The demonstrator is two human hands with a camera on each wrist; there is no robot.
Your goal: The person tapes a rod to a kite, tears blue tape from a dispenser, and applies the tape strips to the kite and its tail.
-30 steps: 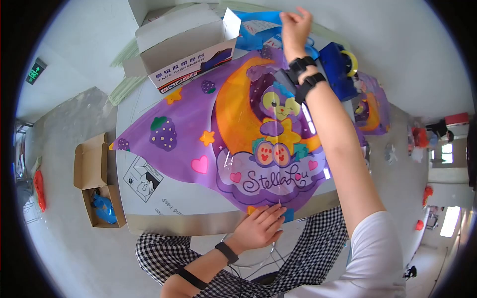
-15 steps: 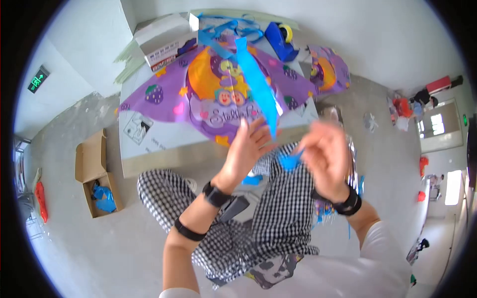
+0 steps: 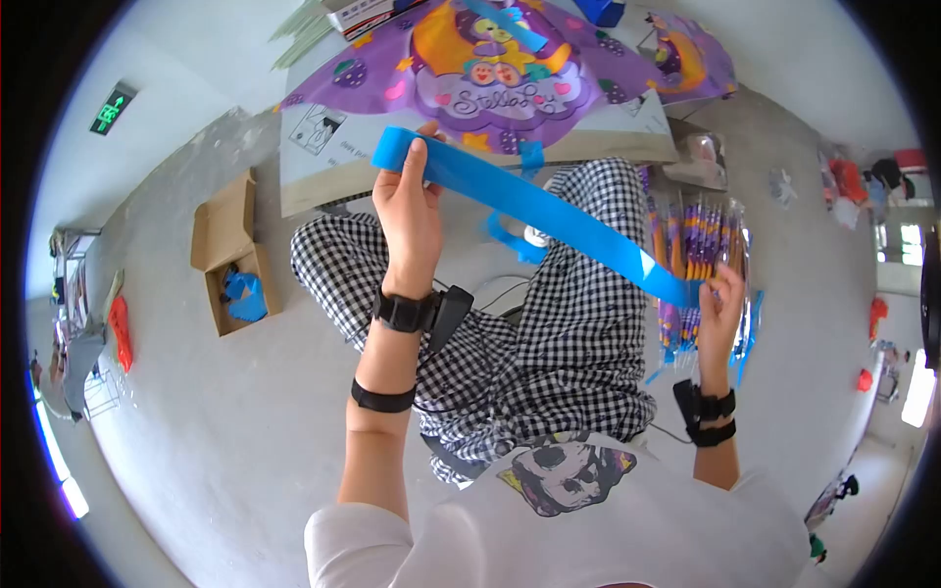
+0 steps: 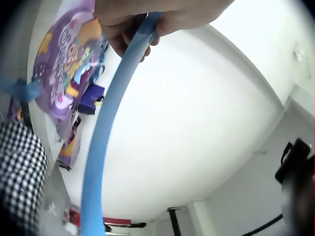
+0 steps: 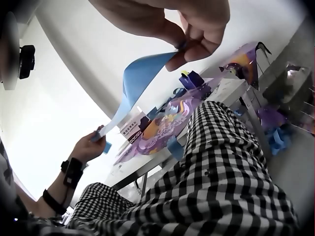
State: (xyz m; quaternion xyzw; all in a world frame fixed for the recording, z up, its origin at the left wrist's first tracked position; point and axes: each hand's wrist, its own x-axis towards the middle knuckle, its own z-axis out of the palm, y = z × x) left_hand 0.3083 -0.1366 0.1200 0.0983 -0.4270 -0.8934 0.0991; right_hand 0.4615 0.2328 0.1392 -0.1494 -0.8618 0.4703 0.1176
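A blue ribbon (image 3: 549, 218) stretches slantwise over the person's lap, between both hands. Its upper left end is pinched by the left hand (image 3: 410, 206), where a short piece folds over the fingers. At the lower right end, the right hand (image 3: 720, 318) pinches the ribbon between thumb and fingers. In the right wrist view the ribbon (image 5: 138, 78) twists below the right hand (image 5: 172, 24). The left wrist view has the ribbon (image 4: 101, 147) hanging from the left hand (image 4: 162, 14). Beyond lies a purple kite sheet (image 3: 392, 78) with a blue strip (image 3: 530, 157) at its lower tip.
The kite sheet lies on a white table (image 3: 343, 157). An open cardboard box (image 3: 230, 235) with blue material stands on the floor at left. Packaged purple and orange items (image 3: 686, 235) are right of the checked trousers (image 3: 578, 314). A blue dispenser (image 3: 600, 10) is at the top edge.
The right hand came back from the table's far side and moved right and down. The ribbon is now drawn out between both hands, and the left hand has risen to hold one end.
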